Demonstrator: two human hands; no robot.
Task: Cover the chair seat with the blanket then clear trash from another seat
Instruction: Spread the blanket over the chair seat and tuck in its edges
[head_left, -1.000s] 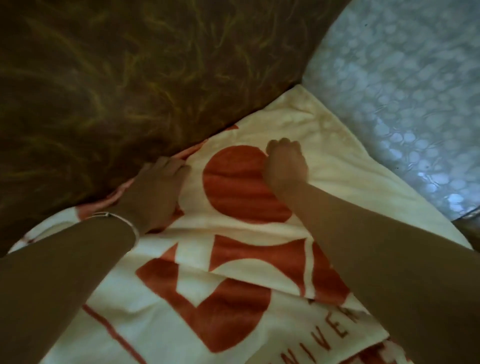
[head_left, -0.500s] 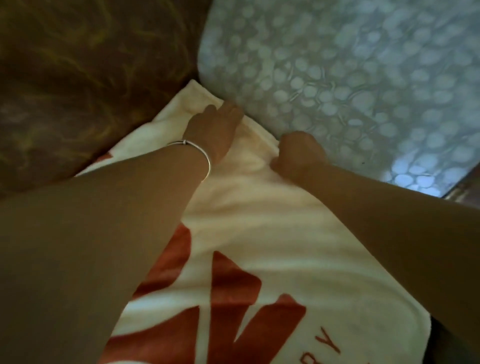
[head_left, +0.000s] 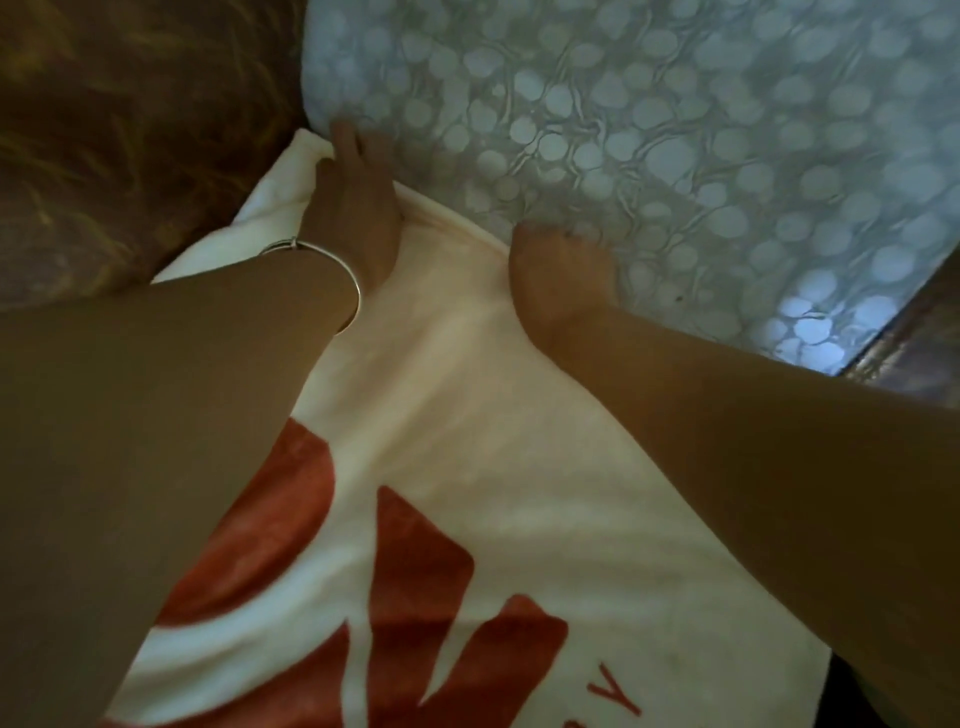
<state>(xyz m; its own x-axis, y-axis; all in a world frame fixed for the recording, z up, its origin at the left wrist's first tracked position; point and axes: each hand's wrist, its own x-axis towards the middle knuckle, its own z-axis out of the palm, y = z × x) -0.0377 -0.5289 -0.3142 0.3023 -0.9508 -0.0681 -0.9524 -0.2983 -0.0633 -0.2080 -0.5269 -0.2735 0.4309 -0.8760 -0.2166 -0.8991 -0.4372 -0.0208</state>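
Two bare hands sit at the far edge of one cream blanket (head_left: 467, 415) printed with large red-orange shapes. Of its writing only one red letter, seemingly a Y, shows at 5 o'clock; the rest is cut off by the frame. The blanket spreads from the centre down to 6 o'clock. Its far corner at 11 o'clock lies between one brown patterned cushion (head_left: 130, 130) at 10 o'clock and one pale bubble-textured surface (head_left: 675, 130) at 1 o'clock. The left hand (head_left: 353, 208), with one thin silver bangle (head_left: 351, 280) on its wrist, has straight fingers pressing the blanket's corner. The right hand (head_left: 561, 275), just toward 3 o'clock of it, has fingers bent down at the blanket's edge. Their tips are hidden, so I cannot tell whether it grasps the cloth.
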